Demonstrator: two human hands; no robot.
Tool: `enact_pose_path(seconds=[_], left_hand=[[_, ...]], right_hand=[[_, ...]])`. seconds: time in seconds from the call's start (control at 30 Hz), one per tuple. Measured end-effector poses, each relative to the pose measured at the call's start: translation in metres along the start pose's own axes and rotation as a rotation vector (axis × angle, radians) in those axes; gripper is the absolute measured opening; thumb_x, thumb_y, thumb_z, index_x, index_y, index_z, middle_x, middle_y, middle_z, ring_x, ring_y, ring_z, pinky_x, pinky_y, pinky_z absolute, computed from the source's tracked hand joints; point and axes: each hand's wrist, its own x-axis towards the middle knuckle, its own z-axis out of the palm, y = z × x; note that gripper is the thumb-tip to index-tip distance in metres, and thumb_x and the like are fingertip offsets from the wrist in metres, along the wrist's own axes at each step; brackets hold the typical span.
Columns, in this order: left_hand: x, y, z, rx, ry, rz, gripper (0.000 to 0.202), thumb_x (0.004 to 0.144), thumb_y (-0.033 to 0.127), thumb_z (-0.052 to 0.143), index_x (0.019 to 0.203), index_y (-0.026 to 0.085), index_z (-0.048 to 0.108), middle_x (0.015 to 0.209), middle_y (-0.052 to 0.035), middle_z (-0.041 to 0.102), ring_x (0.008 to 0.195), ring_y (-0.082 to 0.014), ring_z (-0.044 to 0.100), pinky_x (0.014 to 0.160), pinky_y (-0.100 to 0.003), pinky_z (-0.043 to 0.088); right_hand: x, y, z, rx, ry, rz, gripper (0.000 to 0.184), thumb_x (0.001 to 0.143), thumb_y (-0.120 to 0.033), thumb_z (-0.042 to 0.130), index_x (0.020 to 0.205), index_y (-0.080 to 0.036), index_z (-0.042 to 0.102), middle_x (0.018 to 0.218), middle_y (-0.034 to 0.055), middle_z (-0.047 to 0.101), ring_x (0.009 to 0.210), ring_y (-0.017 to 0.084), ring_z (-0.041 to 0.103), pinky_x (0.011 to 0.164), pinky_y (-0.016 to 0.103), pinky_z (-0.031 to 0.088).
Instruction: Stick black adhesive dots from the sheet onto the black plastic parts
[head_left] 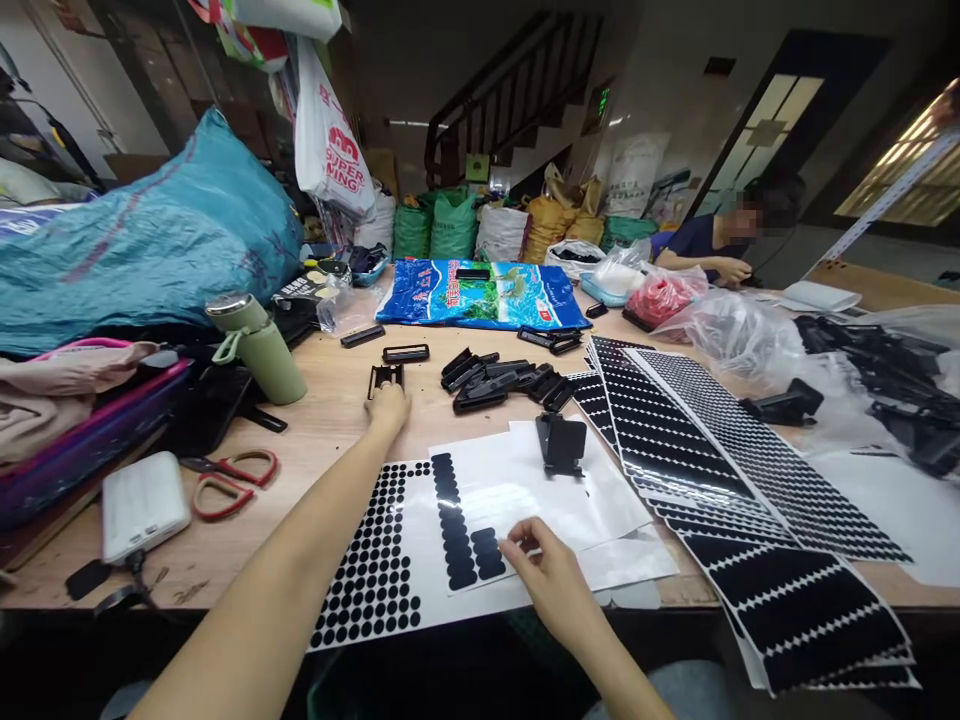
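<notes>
My left hand [388,408] reaches out over the table, its fingers closed on a small black plastic part [376,380]. My right hand [546,568] is closer to me, thumb and forefinger pinched at the edge of a group of black oval stickers [489,553]; whether a sticker is between them is too small to tell. Those ovals are on a white backing sheet [517,500], which overlaps a sheet of round black dots [375,545]. A black plastic bracket [562,445] stands on the white sheets. Beyond lies a pile of black plastic parts [499,380].
To the left are red-handled scissors [232,480], a white power bank [146,507] and a green bottle [262,350]. Stacked sticker sheets [675,440] spread rightward. A blue printed bag [480,295] lies at the back. Another person [709,240] sits at far right.
</notes>
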Motion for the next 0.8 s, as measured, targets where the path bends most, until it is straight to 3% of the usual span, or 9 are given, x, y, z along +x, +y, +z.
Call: enact_pose_path(seconds=[0.1,0.2,0.3,0.4,0.53,0.67,0.73,0.8], left_hand=[[-0.018,-0.022,-0.009,0.009,0.027,-0.037,0.028,0.078,0.018,0.046,0.099,0.003,0.056,0.11,-0.0278,0.049,0.112,-0.039,0.04,0.09,-0.051,0.031],[-0.04,-0.037,-0.024,-0.038,0.059,-0.066,0.026,0.076,0.013,0.045,0.099,0.004,0.055,0.111,-0.0268,0.05,0.112,-0.0376,0.042,0.091,-0.049,0.031],[-0.062,-0.046,-0.042,-0.148,0.094,-0.093,0.033,0.078,0.015,0.045,0.109,0.007,0.051,0.111,-0.0237,0.053,0.11,-0.0353,0.045,0.09,-0.047,0.033],[-0.083,-0.049,-0.061,-0.322,0.108,-0.113,0.041,0.08,0.022,0.046,0.12,0.014,0.045,0.111,-0.0174,0.056,0.101,-0.0295,0.053,0.08,-0.039,0.043],[-0.122,-0.049,-0.083,-0.617,0.002,-0.133,0.037,0.083,0.031,0.041,0.115,0.018,0.053,0.094,-0.0094,0.063,0.071,-0.0175,0.061,0.054,-0.027,0.049],[-0.169,-0.041,-0.098,-1.136,-0.27,-0.274,0.036,0.071,0.037,0.058,0.101,0.016,0.063,0.083,-0.0061,0.064,0.058,-0.0114,0.055,0.041,-0.019,0.042],[-0.188,-0.035,-0.102,-1.2,-0.337,-0.3,0.039,0.067,0.04,0.063,0.098,0.017,0.065,0.083,-0.0054,0.064,0.06,-0.0115,0.055,0.04,-0.017,0.039],[-0.202,-0.028,-0.103,-1.132,-0.293,-0.259,0.04,0.067,0.043,0.062,0.098,0.019,0.066,0.087,-0.0053,0.065,0.066,-0.0131,0.056,0.042,-0.017,0.038]], right_hand=[[0.034,-0.012,0.023,-0.126,-0.038,-0.15,0.019,0.08,-0.039,0.046,0.078,-0.022,0.054,0.08,0.001,0.058,0.06,0.012,0.05,0.058,0.025,0.04],[0.073,-0.03,0.06,-0.404,-0.082,-0.243,0.011,0.08,-0.025,0.046,0.083,-0.019,0.056,0.088,0.0043,0.06,0.08,0.015,0.055,0.071,0.025,0.04],[0.102,-0.042,0.093,-0.48,-0.064,-0.214,0.012,0.078,-0.015,0.048,0.083,-0.013,0.058,0.094,0.0127,0.059,0.091,0.021,0.053,0.078,0.03,0.038],[0.114,-0.044,0.109,-0.502,-0.034,-0.169,0.013,0.073,-0.006,0.048,0.081,-0.008,0.058,0.096,0.0201,0.057,0.094,0.026,0.052,0.076,0.033,0.038],[0.108,-0.045,0.098,-0.464,-0.033,-0.171,0.008,0.072,-0.009,0.049,0.071,-0.011,0.057,0.084,0.0152,0.061,0.082,0.023,0.056,0.07,0.03,0.039],[0.078,-0.055,0.066,-0.351,-0.005,-0.233,0.017,0.083,-0.026,0.039,0.078,-0.017,0.053,0.081,0.005,0.06,0.076,0.015,0.054,0.067,0.025,0.04],[0.058,-0.062,0.051,-0.211,0.028,-0.304,0.018,0.084,-0.03,0.037,0.08,-0.019,0.051,0.081,0.0028,0.058,0.075,0.014,0.053,0.066,0.025,0.041],[0.039,-0.068,0.04,-0.074,0.108,-0.386,0.016,0.083,-0.031,0.039,0.08,-0.019,0.05,0.082,0.0027,0.055,0.075,0.014,0.052,0.066,0.026,0.041]])
